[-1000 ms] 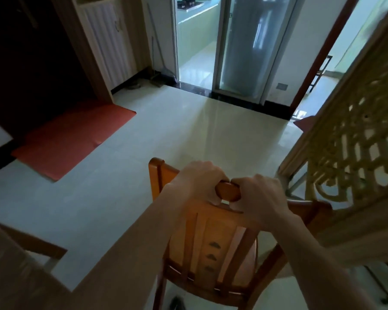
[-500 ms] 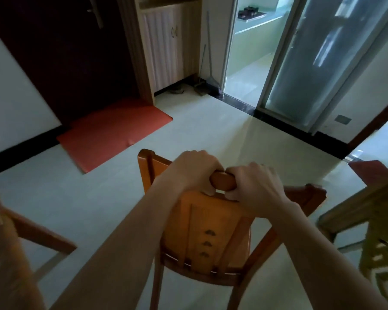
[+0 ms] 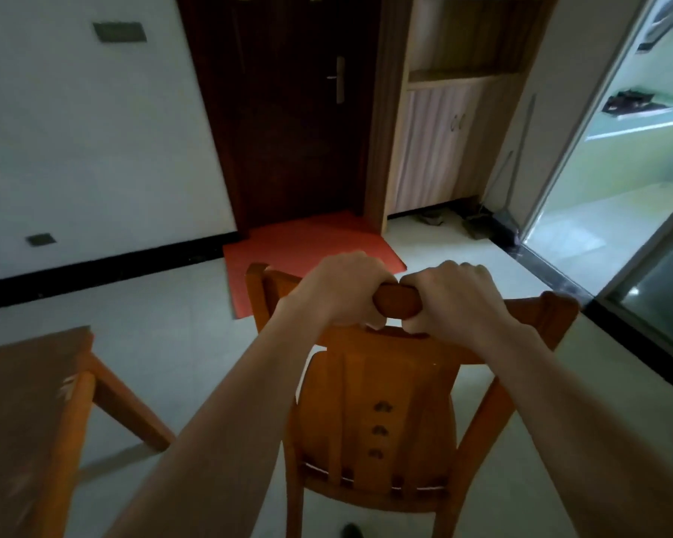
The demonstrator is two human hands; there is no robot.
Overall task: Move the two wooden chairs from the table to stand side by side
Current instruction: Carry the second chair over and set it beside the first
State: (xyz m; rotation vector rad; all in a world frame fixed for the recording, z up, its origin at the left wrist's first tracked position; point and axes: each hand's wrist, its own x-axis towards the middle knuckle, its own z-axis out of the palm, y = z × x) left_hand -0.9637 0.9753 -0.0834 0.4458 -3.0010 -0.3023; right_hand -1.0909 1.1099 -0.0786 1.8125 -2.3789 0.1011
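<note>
An orange-brown wooden chair stands right in front of me, its slatted back toward me. My left hand and my right hand both grip the top rail of its backrest, side by side near the middle. A wooden piece of furniture with a slanting leg fills the lower left; it looks like a table or the second chair, and I cannot tell which.
A red mat lies on the pale tiled floor before a dark brown door. A wooden cabinet stands to the right of the door. A glass sliding door opens on the far right, with a dark threshold strip.
My view and the chair have swung to the left: the lattice screen on the right is gone, the dark door and red mat are now centred, and the wooden furniture at left is closer.
</note>
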